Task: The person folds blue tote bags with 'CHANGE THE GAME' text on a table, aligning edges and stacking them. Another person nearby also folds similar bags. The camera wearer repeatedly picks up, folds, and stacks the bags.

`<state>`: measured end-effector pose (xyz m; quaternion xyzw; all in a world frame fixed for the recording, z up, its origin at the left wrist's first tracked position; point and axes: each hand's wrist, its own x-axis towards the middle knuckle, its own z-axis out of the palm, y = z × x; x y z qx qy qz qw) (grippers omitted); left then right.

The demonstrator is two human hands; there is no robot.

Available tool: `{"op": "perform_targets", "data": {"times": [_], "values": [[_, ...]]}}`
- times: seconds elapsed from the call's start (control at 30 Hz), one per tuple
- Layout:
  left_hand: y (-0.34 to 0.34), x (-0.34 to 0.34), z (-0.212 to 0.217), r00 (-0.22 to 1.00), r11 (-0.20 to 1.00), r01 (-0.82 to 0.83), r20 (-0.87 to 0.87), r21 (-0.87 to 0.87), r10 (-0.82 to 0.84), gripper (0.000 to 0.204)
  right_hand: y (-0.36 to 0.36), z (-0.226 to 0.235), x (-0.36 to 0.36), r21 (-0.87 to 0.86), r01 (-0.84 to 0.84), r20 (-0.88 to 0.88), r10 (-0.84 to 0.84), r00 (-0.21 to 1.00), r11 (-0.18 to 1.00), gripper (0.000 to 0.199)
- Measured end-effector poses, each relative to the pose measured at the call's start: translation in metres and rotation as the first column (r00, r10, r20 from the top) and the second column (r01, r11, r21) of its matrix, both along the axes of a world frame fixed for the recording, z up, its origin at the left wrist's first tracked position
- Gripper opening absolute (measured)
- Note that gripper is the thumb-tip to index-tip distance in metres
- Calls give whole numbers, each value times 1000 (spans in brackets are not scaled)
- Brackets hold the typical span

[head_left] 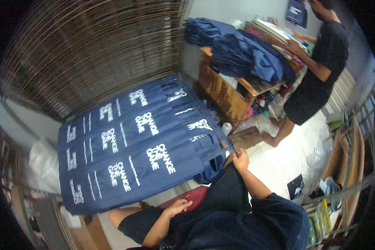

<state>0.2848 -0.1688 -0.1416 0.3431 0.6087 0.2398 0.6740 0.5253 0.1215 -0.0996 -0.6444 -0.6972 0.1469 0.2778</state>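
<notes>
Dark blue fabric [125, 137] with rows of white printing lies spread over a wide rack beside me, with its right end hanging in folds. At the rack's near right corner, my right hand [240, 159] is closed around the brown edge of the frame [224, 145]. My left hand [179, 207] is held low over my lap, next to a red seat [187, 197]. Its fingers are loosely stretched out, and I see nothing in them.
Behind the rack rises a tall stack of wire shelves [108, 50]. A wooden table [225, 89] piled with dark blue cloth [246, 52] stands at the far right, where another person [329, 54] works. A white plastic sack [46, 162] sits at the left.
</notes>
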Motion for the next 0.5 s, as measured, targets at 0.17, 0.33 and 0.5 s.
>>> {"op": "perform_targets", "data": {"times": [0.17,0.33,0.5], "values": [[11,4,17,999,998,31,8,-59,-31,42,-5,10,11,-50,61,-63,-64,996,997,25],[6,6,18,1000,995,-19,19,-94,21,40,-5,1,14,-25,42,-27,-43,999,999,27],[4,3,20,995,987,-43,86,-154,57,38,-6,4,10,-31,26,-17,-26,1000,999,29]]}}
